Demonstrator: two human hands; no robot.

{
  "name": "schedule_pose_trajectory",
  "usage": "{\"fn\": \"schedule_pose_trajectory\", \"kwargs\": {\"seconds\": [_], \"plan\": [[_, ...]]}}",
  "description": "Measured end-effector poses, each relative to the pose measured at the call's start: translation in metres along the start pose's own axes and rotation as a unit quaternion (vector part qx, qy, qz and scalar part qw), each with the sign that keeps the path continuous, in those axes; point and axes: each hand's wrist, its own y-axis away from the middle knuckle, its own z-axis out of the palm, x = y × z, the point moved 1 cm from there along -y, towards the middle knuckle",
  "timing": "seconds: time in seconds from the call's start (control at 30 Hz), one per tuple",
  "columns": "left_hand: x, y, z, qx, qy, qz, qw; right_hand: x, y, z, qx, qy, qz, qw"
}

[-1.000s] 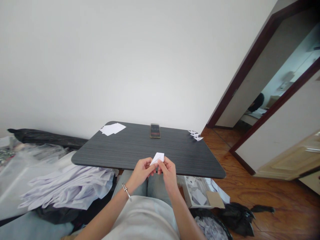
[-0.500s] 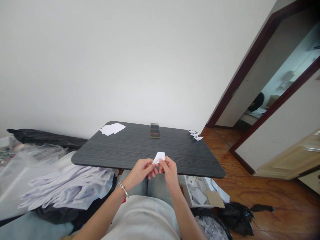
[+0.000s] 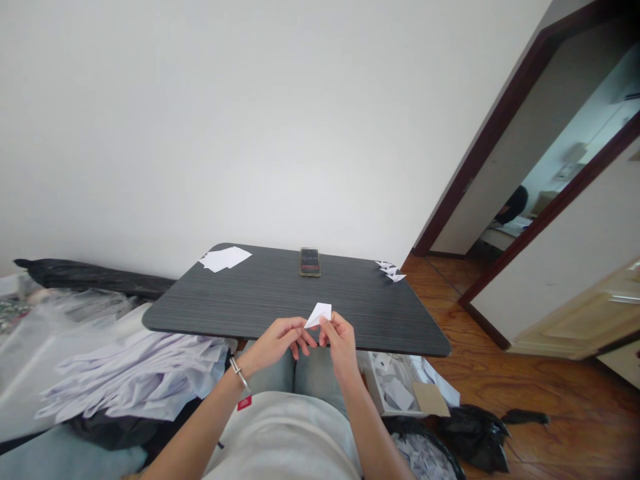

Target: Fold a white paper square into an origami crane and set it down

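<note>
Surface (image 3: 270, 300) of dark wood grain fills the middle, its near edge above the person's lap. Lower down on the left lies a loose heap of white sheets (image 3: 135, 380); on the floor to the right stands an open box (image 3: 371, 385) of paper scraps. The left hand (image 3: 277, 340) and right hand (image 3: 341, 341) meet at the near edge, the fingers of both pinched on a small folded paper (image 3: 320, 313), a white triangle held just over the surface. Along the far edge sit a flat paper stack (image 3: 225, 258), a phone (image 3: 310, 261) and a few folded pieces (image 3: 393, 271). The folded paper looks light, thin and easily creased, so a gentle pinch along its folded edges should suit it best.
</note>
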Motion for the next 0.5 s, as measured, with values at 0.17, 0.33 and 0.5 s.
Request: {"fn": "schedule_pose_trajectory", "kwargs": {"seconds": [0.17, 0.33, 0.5], "plan": [[-0.0004, -0.0040, 0.0015, 0.059, -0.003, -0.014, 0.998, 0.0016, 0.0027, 0.0042, -0.013, 0.007, -0.013, 1.000], [-0.0063, -0.0066, 0.0024, 0.107, -0.035, -0.002, 0.994, 0.0007, 0.0037, 0.0051, -0.021, 0.025, -0.018, 0.999], [-0.0046, -0.0047, 0.0009, 0.117, -0.052, -0.001, 0.992, 0.0002, 0.0007, -0.0007, -0.025, 0.040, -0.025, 0.999]]}}
